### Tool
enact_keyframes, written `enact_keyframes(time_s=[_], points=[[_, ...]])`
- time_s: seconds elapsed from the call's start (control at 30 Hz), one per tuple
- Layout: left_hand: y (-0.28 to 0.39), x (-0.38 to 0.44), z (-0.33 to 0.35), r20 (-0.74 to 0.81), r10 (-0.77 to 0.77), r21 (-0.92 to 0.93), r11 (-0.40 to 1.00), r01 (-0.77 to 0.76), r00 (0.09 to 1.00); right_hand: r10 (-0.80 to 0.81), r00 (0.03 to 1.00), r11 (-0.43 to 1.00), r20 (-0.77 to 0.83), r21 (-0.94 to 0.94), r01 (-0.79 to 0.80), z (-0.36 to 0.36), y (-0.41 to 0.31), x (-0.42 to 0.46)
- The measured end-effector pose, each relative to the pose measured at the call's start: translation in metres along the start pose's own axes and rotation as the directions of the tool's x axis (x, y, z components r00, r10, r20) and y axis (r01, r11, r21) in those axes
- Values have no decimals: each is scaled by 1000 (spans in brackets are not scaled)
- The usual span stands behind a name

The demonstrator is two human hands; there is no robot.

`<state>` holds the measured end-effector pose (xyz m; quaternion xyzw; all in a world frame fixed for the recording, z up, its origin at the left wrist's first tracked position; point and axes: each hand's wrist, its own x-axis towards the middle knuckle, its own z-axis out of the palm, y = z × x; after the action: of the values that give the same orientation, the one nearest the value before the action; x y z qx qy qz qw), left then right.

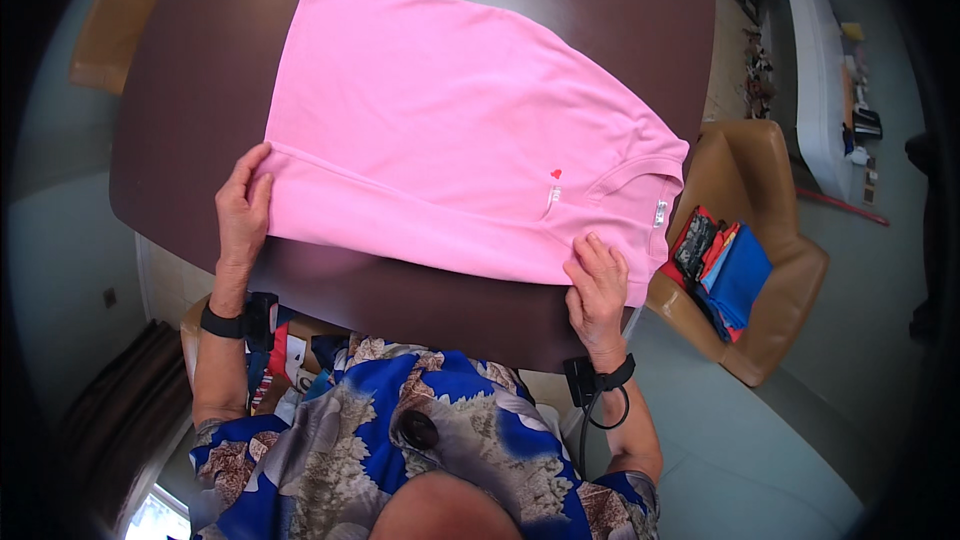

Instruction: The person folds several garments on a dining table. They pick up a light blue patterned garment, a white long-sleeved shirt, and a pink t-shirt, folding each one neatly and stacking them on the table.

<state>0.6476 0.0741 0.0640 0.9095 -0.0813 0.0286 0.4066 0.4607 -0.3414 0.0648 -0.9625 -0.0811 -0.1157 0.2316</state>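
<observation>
A pink V-neck shirt [420, 97] lies on the dark brown table [202, 90], its hem to the left and its collar to the right. A long strip along the edge nearest me is folded over onto the body. My left hand [244, 199] holds the hem end of this strip between thumb and fingers. Over the strip's other end, near the shoulder, rests my right hand [600, 281]. Its fingertips touch the cloth, but whether they grip it is unclear. A small red heart [556, 174] shows on the chest, partly bordered by the fold.
Folded clothes [731, 270] are stacked on a tan leather chair [795, 292] at the right. Behind my left forearm, more clothes [281, 367] lie on another chair. A further tan chair [120, 15] stands at the far left. A cable hangs from my right wrist strap [600, 379].
</observation>
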Motion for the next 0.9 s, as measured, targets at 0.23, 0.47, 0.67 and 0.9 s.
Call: enact_keyframes(time_s=[0.23,0.47,0.67,0.9], points=[[24,-15,-3,-175,128,297,952,-71,976,57,998,998,10,38,-57,-5,-19,-7],[33,-39,21,274,172,465,837,-287,946,78,997,997,-20,11,-78,8,-20,-6],[29,-40,19,376,79,572,764,-299,923,90,996,996,-6,-4,-90,6,-20,-5],[37,-46,2,376,29,592,762,-264,926,118,992,990,42,72,-121,-6,-27,-3]])
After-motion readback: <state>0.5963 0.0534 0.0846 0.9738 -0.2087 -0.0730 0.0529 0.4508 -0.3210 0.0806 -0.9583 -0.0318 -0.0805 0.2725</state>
